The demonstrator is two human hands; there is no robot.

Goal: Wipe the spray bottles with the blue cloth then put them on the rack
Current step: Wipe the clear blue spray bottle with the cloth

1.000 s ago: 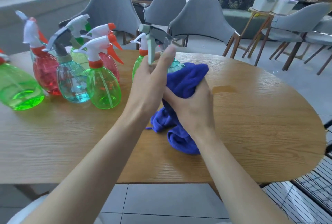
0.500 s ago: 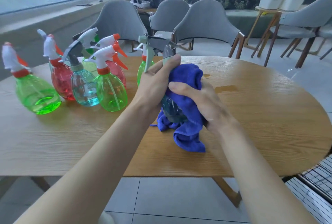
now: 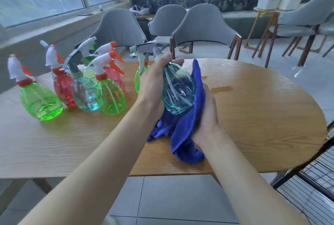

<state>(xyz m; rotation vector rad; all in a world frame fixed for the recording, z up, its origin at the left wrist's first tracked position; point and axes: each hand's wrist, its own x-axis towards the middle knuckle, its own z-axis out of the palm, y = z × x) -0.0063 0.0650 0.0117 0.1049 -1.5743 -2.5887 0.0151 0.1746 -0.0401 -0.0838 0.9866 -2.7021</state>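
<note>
My left hand (image 3: pixel 153 84) grips a clear teal spray bottle (image 3: pixel 178 91) by its neck, lifted and tilted above the wooden table (image 3: pixel 262 102). Its grey trigger head points left. My right hand (image 3: pixel 207 116) holds the blue cloth (image 3: pixel 186 125) against the bottle's right side and underside; the cloth hangs down to the table. Several more spray bottles stand at the left: a green one (image 3: pixel 40 102), a red one (image 3: pixel 63 89), a teal one (image 3: pixel 85 94), another green one (image 3: pixel 110 96). One green bottle (image 3: pixel 138 78) is partly hidden behind my left hand.
A black wire rack (image 3: pixel 310 181) shows at the lower right, beside the table's edge. Grey chairs (image 3: pixel 202 28) stand behind the table. A wet patch (image 3: pixel 220 89) lies on the tabletop right of the cloth.
The cloth has slid from over the bottle's front to its right side and bottom, baring the teal body. The bottle sits higher and more tilted in my left hand.
</note>
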